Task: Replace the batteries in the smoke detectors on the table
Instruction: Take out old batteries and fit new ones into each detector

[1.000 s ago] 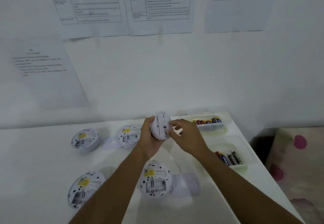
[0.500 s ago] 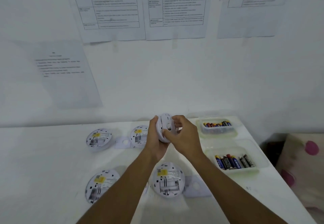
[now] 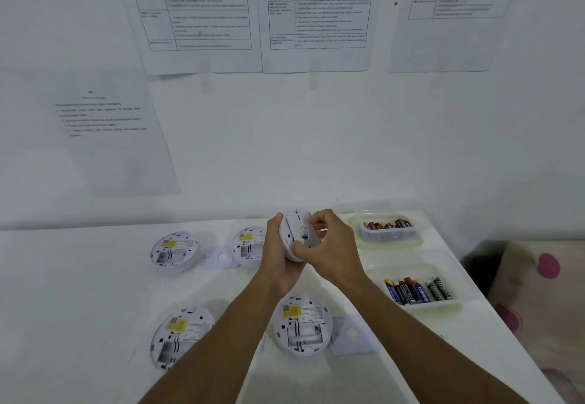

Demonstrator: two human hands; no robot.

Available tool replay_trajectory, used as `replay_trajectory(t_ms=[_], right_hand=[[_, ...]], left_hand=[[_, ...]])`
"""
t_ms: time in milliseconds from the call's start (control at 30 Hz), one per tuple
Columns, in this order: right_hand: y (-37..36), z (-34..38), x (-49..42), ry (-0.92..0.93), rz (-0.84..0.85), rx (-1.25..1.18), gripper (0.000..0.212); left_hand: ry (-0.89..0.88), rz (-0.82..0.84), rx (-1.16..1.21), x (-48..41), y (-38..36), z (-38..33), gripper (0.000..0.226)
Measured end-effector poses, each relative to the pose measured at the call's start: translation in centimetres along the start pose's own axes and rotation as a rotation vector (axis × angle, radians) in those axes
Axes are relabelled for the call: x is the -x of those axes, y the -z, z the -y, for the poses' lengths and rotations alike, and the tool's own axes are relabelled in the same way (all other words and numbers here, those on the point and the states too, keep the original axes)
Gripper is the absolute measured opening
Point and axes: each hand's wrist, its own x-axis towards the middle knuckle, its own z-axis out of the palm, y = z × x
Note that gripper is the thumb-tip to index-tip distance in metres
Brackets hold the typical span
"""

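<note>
Two hands hold one smoke detector point(image 3: 299, 229) on edge above the far middle of the white table point(image 3: 79, 293). The left hand point(image 3: 278, 255) cups it from the left, with fingers wrapped behind its rim. The right hand point(image 3: 334, 247) grips its facing plate with thumb and curled fingers. Four other detectors lie back-up on the table: far-left detector point(image 3: 175, 251), far-middle detector point(image 3: 248, 245), near-left detector point(image 3: 180, 334) and near-middle detector point(image 3: 302, 323). At the right edge stand two clear tubs of batteries, the far tub point(image 3: 387, 239) and the near tub point(image 3: 421, 307).
</note>
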Motion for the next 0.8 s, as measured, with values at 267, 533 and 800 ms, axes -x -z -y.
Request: replay_trajectory(t_ms=[267, 533, 800], right_hand=[[1.9, -0.3, -1.5, 0.117, -0.013, 0.043, 0.008], [4.6, -4.5, -5.5, 0.065, 0.28, 0.416, 0.023], [3.0, -7.7, -5.9, 0.107, 0.443, 0.791, 0.035]], left_hand=[[0.021, 0.001, 0.017, 0.2, 1.2, -1.5, 0.053], [0.018, -0.078, 0.138, 0.4, 3.1, -2.8, 0.052], [0.015, -0.051, 0.189, 0.5, 4.1, -3.3, 0.061]])
